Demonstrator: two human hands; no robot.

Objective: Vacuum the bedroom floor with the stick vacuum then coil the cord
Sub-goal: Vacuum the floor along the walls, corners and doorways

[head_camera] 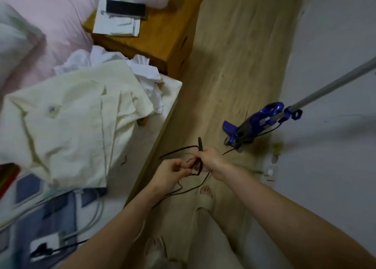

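Looking down from the head camera, you are gathering loops of thin black cord [198, 163]: right hand [211, 159] gripping the bundle, left hand [173, 172] pinching a strand. Blue stick vacuum [254, 124] is parked beside the wall, so vacuuming seems finished; slack is trailing on the wooden floor [234, 55], uncoiled.

Black cord [195, 165] looped in hands; purple stick vacuum [256, 124] leaning.

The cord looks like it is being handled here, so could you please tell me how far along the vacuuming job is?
Vacuuming looks finished: the stick vacuum stands by the wall with neither hand on it. Coiling is under way: the right hand grips a few gathered loops of the cord, and the left hand pinches the next strand. Left to do: slack cord trailing on the floor near the feet.
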